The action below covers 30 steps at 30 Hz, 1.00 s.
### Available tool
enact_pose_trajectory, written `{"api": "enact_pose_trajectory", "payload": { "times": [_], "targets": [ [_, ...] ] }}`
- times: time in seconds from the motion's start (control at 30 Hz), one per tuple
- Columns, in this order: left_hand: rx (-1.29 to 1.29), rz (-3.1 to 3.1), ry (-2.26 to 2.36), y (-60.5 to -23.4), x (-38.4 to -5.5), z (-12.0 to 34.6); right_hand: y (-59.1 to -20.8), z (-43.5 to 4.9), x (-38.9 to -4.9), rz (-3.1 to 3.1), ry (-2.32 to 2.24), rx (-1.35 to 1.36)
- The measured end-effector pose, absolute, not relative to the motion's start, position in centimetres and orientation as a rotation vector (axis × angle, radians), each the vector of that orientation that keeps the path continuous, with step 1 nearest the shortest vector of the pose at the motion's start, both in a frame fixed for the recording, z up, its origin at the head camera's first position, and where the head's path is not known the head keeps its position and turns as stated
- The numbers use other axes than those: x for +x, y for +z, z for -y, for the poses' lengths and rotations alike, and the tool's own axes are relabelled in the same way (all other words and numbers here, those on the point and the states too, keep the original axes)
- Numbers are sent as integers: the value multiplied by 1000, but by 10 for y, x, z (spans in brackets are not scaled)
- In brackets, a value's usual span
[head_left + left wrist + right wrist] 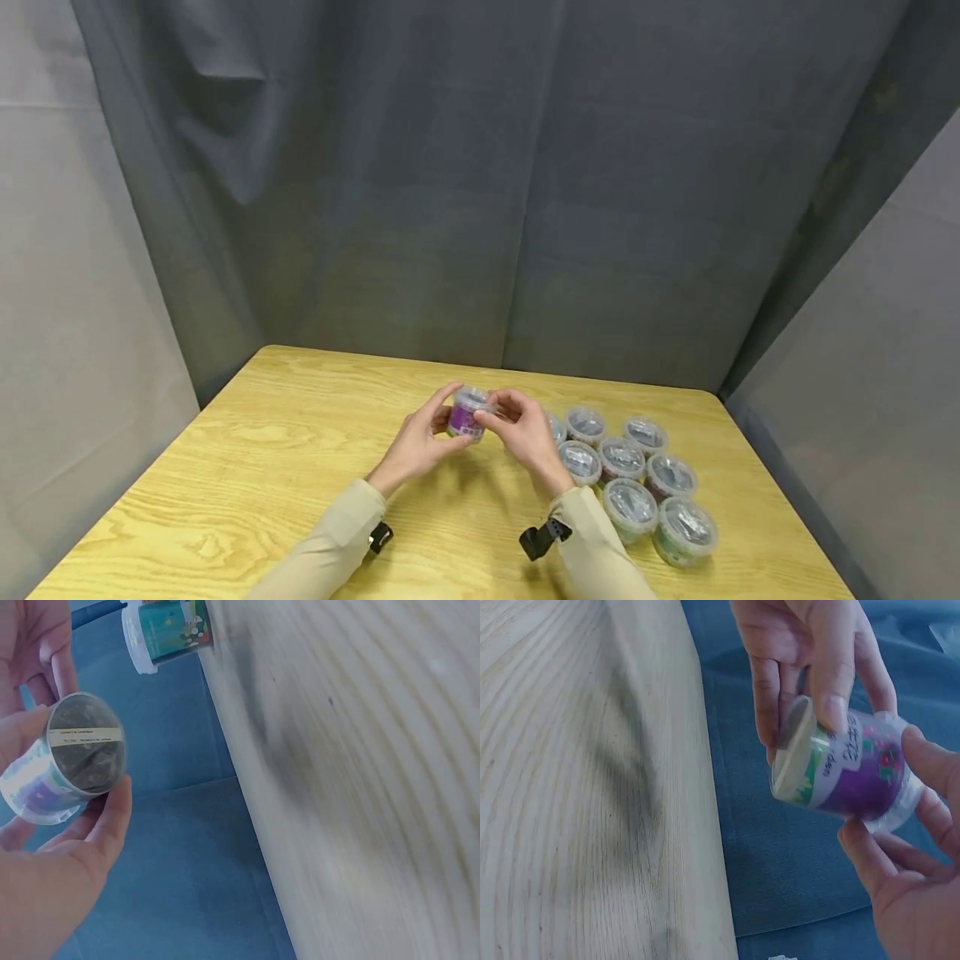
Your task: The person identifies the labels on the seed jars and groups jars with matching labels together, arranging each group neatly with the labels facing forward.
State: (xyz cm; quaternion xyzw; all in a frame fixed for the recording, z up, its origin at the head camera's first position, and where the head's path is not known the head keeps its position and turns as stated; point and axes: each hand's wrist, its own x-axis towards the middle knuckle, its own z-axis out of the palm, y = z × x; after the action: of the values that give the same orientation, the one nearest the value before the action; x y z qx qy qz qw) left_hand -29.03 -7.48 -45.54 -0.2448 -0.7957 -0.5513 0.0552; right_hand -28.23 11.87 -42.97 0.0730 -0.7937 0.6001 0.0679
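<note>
Left hand [414, 444] and right hand [527, 430] grasp one purple tub [467, 415], apparently unopened, above the table [225, 467], while eight lidded tubs [622, 457] already stand grouped at right.

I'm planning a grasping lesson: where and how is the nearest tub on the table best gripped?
Probably grip the nearest tub around its round wall, below the lid, from the near right: it stands upright, with neighbouring tubs left and beyond.
</note>
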Motion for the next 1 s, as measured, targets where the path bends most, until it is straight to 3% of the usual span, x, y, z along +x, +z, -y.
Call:
{"api": "enact_pose_trajectory", "payload": {
  "times": [0.27,0.63,1.0],
  "targets": [
    [-707,2404,-1694,-454,-296,85,-431,-113,-292,2362,1904,373],
    [-881,2386,-1754,-456,-305,106,-433,-105,-292,2404,1735,588],
    [-861,2589,-1782,-448,-310,123,-439,-96,-300,2400,1839,451]
  ]
}}
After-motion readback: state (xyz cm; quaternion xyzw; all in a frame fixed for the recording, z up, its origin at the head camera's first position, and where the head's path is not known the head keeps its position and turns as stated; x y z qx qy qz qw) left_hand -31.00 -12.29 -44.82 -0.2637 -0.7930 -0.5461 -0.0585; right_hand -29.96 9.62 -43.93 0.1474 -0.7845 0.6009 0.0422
